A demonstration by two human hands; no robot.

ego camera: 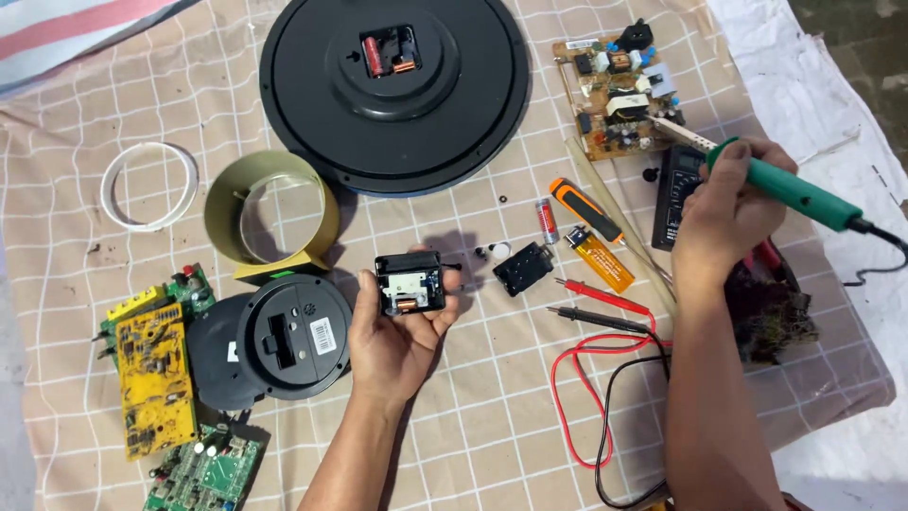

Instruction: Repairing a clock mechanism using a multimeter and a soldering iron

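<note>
Orange lighter, yellow circuit board

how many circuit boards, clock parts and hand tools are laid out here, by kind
Circuit boards: 4 (tan board, yellow board, two green boards)
Black clock parts: 4 (large round back, small round back, open movement, loose cover)
Tools: 2 (green soldering iron, orange screwdriver)
Total: 10

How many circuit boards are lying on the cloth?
4. A tan circuit board lies at the top right, near the right hand. A yellow board, a small green board above it and another green board below sit at the left edge. More could be hidden.
</note>
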